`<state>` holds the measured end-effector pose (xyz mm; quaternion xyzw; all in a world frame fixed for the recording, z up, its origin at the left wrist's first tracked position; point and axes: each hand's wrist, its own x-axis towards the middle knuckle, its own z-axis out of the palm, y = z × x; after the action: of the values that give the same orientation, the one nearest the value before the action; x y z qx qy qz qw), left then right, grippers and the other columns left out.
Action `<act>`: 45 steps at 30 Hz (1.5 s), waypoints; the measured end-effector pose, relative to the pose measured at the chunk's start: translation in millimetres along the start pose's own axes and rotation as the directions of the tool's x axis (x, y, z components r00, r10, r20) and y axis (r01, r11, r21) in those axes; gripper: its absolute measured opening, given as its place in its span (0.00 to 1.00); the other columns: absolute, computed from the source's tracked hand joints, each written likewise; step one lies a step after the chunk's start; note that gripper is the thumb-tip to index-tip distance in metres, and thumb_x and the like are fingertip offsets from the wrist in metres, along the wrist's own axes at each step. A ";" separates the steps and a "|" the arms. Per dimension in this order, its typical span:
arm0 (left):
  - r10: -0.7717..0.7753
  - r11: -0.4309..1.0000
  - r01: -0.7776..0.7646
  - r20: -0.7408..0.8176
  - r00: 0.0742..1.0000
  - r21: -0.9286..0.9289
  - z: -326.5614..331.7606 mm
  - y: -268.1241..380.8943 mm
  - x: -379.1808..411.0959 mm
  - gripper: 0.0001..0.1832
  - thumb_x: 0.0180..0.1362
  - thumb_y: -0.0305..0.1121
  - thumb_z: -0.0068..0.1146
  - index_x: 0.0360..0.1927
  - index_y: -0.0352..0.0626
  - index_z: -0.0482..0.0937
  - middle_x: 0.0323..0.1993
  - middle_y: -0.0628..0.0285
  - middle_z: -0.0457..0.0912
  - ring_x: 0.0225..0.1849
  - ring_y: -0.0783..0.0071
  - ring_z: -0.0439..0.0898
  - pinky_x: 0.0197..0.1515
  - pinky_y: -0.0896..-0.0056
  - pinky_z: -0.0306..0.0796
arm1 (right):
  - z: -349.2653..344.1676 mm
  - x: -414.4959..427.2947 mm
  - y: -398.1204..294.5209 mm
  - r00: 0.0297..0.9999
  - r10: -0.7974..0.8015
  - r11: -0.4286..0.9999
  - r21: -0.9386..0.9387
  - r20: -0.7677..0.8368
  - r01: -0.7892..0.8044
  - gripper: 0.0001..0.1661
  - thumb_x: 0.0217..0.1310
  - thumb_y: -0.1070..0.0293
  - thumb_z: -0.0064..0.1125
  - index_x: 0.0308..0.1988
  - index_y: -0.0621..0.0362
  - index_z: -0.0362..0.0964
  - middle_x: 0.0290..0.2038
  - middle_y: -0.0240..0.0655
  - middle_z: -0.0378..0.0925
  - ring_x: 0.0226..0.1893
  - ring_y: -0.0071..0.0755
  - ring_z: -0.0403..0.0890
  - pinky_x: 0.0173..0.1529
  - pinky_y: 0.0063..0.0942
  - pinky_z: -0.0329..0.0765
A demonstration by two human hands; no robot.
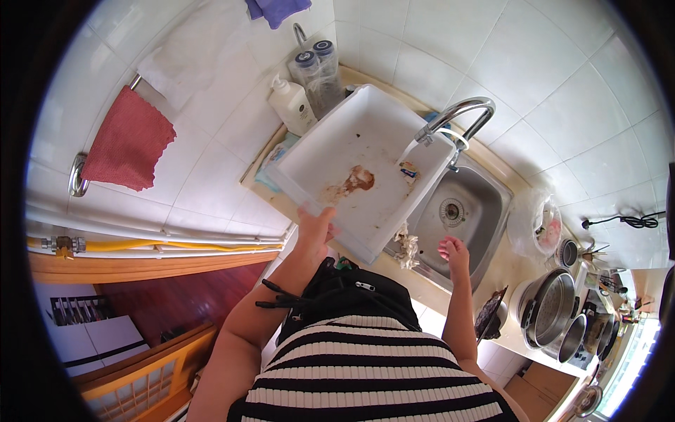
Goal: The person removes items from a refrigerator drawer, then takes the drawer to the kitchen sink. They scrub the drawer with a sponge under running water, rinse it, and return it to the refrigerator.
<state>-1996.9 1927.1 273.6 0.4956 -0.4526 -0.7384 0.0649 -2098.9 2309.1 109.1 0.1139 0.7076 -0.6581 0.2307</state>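
Note:
A white plastic bin [295,182], perhaps a refrigerator drawer, sits tilted across the counter and the sink's left edge. My left hand [318,227] grips its near rim, with the thumb on top. Brown stains [361,178] and a small piece of printed wrapper [408,170] lie on the bin's floor. Water appears to run into it from the chrome faucet [464,108]. My right hand [454,253] hovers over the near part of the stainless steel sink [482,195], fingers loosely curled and holding nothing. A crumpled off-white cloth [407,247] lies between the bin and the sink.
A white pump bottle [293,108] and a water filter unit [321,68] stand behind the bin. Right of the sink are a clear plastic bag [532,221] and steel pots [553,308]. A red cloth [129,140] hangs at the left wall above a yellow gas pipe [158,245].

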 end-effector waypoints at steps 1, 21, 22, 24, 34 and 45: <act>0.002 1.000 -0.002 0.005 1.000 -0.010 1.0 0.6 -1.4 0.48 0.51 0.29 0.65 0.71 0.52 0.48 0.41 0.62 0.68 0.32 0.73 0.68 0.35 0.61 0.79 | -3.3 -4.1 2.7 1.000 0.004 1.000 -0.003 -0.004 -0.004 0.16 0.71 0.66 0.48 0.53 0.61 0.71 0.44 0.37 0.81 0.40 0.29 0.82 0.44 0.26 0.78; 0.139 0.990 -0.139 0.000 0.990 0.002 15.9 -8.6 -21.2 0.22 0.52 0.31 0.67 0.47 0.49 0.68 0.38 0.66 0.71 0.30 0.76 0.73 0.34 0.69 0.74 | 163.4 -53.2 -94.5 0.934 -0.119 0.977 -0.127 0.338 0.171 0.31 0.66 0.59 0.56 0.61 0.63 0.56 0.45 0.43 0.75 0.39 0.34 0.81 0.35 0.31 0.81; 0.180 0.982 -0.180 -0.008 0.984 0.050 18.3 -5.4 -26.4 0.22 0.53 0.32 0.67 0.47 0.47 0.68 0.41 0.65 0.70 0.31 0.76 0.74 0.35 0.69 0.74 | 169.4 -62.3 -101.7 0.957 -0.088 0.995 -0.012 0.278 0.095 0.31 0.60 0.72 0.55 0.61 0.65 0.56 0.47 0.44 0.73 0.40 0.36 0.81 0.36 0.34 0.82; 0.297 0.942 -0.298 0.030 0.954 0.153 25.7 0.5 -40.2 0.22 0.54 0.33 0.67 0.47 0.43 0.67 0.46 0.61 0.67 0.33 0.74 0.75 0.37 0.68 0.75 | 175.9 -56.1 -89.3 0.968 -0.025 0.994 0.111 0.250 -0.003 0.30 0.58 0.75 0.53 0.60 0.66 0.57 0.48 0.44 0.73 0.41 0.36 0.80 0.37 0.34 0.82; 0.341 0.910 -0.381 0.226 0.913 0.164 29.0 6.4 -57.2 0.21 0.59 0.34 0.65 0.50 0.39 0.66 0.42 0.61 0.72 0.41 0.70 0.79 0.44 0.72 0.74 | 169.6 -54.5 -80.1 0.979 -0.104 0.955 0.293 0.173 0.050 0.26 0.54 0.77 0.50 0.55 0.69 0.63 0.41 0.42 0.76 0.38 0.37 0.81 0.37 0.31 0.80; 0.038 0.975 0.014 0.225 0.974 -0.223 -19.9 -7.2 -41.6 0.20 0.60 0.39 0.65 0.48 0.42 0.68 0.42 0.61 0.76 0.36 0.67 0.80 0.39 0.61 0.82 | 166.9 -93.8 -148.5 0.943 -0.296 0.762 -0.558 0.154 0.330 0.27 0.53 0.63 0.56 0.47 0.74 0.65 0.26 0.56 0.79 0.29 0.62 0.81 0.38 0.48 0.78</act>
<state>-1957.8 1941.9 294.3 0.3945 -0.3745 -0.8360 0.0722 -2057.1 2142.3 279.8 -0.0997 0.8751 -0.4453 0.1611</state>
